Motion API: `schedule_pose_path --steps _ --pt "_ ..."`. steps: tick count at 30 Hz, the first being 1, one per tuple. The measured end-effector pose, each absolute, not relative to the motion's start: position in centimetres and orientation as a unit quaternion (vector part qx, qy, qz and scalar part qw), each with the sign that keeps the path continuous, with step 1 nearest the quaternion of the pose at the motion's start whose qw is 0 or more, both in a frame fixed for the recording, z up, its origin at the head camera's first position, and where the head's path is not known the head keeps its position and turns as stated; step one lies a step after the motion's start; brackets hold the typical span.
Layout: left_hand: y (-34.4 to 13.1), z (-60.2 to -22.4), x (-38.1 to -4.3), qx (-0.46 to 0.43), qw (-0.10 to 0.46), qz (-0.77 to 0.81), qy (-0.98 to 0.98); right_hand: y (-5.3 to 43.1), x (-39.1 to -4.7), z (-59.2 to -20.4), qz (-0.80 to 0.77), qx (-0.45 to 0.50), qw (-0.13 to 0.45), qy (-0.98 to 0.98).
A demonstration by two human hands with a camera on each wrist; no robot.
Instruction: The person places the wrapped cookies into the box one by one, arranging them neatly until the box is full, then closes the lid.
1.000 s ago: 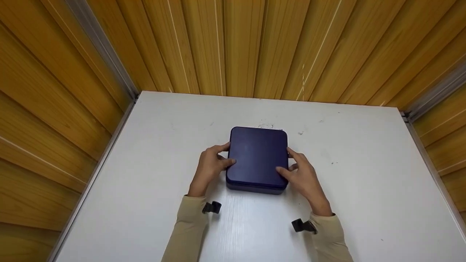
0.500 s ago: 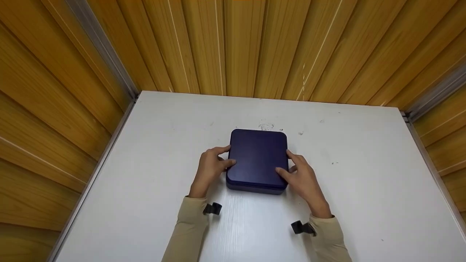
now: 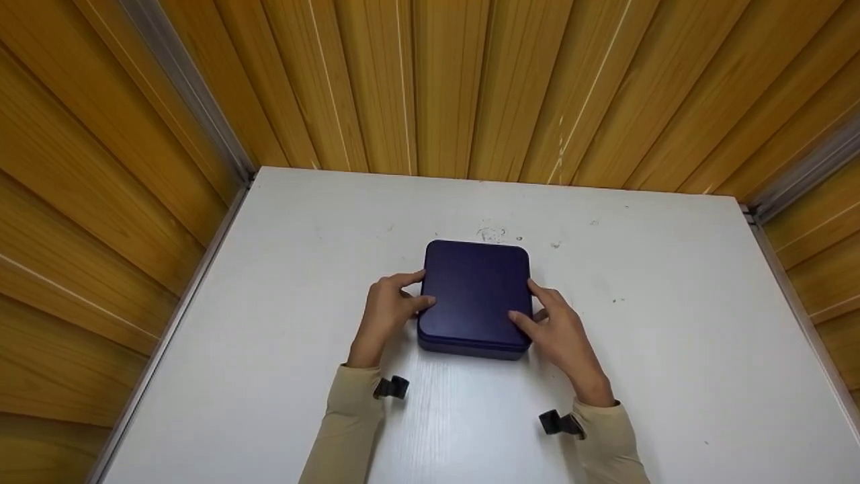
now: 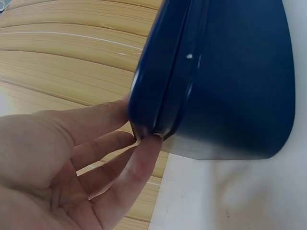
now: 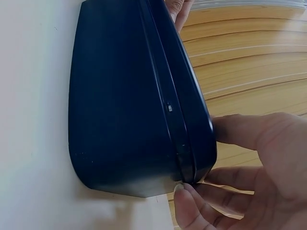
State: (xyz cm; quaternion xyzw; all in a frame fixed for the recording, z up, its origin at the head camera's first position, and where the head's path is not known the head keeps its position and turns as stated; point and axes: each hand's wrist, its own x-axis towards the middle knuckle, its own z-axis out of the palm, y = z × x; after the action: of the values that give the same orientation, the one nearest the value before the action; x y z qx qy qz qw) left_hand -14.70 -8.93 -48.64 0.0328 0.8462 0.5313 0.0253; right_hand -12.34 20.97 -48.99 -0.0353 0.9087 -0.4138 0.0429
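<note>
A dark blue rectangular tin (image 3: 476,289) with rounded corners stands on the white table, its lid (image 5: 184,91) on top. From the left, my left hand (image 3: 390,306) grips the lid's edge, thumb on the top face and fingers along the side. In the left wrist view a fingertip (image 4: 152,141) sits right at the seam under the lid. My right hand (image 3: 554,323) pinches the opposite edge the same way, thumb on top near the front corner. The seam looks narrow along the front in both wrist views. What the tin contains is hidden.
The white tabletop (image 3: 302,269) carries small dark scuff marks (image 3: 492,234) behind the tin. Yellow wood-look panels (image 3: 443,87) rise at the back and sides, with metal edging (image 3: 188,87) at the left corner. Black camera mounts (image 3: 392,387) sit at both wrists.
The lid's far edge has dropped slightly in the head view, and more of the scuff marks shows behind it. Both hands have shifted down a little, keeping their hold.
</note>
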Motion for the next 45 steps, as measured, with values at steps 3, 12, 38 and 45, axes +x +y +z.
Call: schedule_pose_path --steps 3,12,38,45 --pt "-9.0 -48.9 -14.6 0.033 0.022 0.530 0.847 21.1 -12.2 -49.1 -0.416 -0.039 0.045 0.907" --pt "-9.1 -49.5 -14.5 0.038 0.006 0.530 0.847 21.3 -11.9 -49.3 -0.427 -0.047 0.035 0.902" --pt "-9.2 -50.4 -16.6 0.020 0.041 0.584 0.810 21.8 -14.7 -50.0 -0.461 -0.049 0.047 0.885" --pt "-9.3 -51.4 -18.8 0.052 0.069 0.618 0.781 22.3 -17.6 -51.0 -0.508 -0.054 0.071 0.857"
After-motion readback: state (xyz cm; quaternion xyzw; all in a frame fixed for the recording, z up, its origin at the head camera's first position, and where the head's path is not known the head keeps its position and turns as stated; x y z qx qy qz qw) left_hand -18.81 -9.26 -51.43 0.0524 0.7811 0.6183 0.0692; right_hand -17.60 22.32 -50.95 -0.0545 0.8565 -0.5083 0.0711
